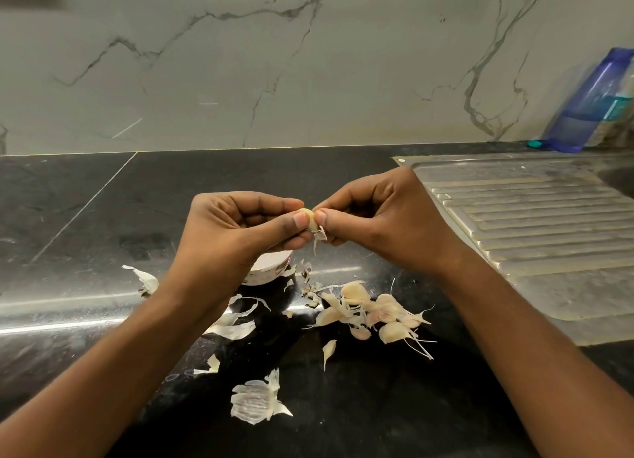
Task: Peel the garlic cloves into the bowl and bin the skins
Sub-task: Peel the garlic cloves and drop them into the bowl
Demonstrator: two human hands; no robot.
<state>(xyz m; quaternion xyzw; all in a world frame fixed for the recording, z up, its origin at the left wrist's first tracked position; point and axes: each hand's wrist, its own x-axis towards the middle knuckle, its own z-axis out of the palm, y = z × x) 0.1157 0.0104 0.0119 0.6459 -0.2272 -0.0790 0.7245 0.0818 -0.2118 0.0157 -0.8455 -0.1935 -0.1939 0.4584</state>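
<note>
Loose skins point(255, 401) litter the dark counter point(68, 217). The left hand point(247, 224) pinches a garlic clove point(306, 214) in the air, with the white bowl point(271, 267) half hidden beneath that wrist. The right hand point(377, 217) nips the clove's other side, and a curl of skin hangs below. The clove is judged light, firm and slick once bare — best held by its ends. Unpeeled cloves point(370, 313) lie heaped right of the bowl. The drainboard point(531, 217) and blue bottle point(590, 100) stand well clear — no bin in view.
</note>
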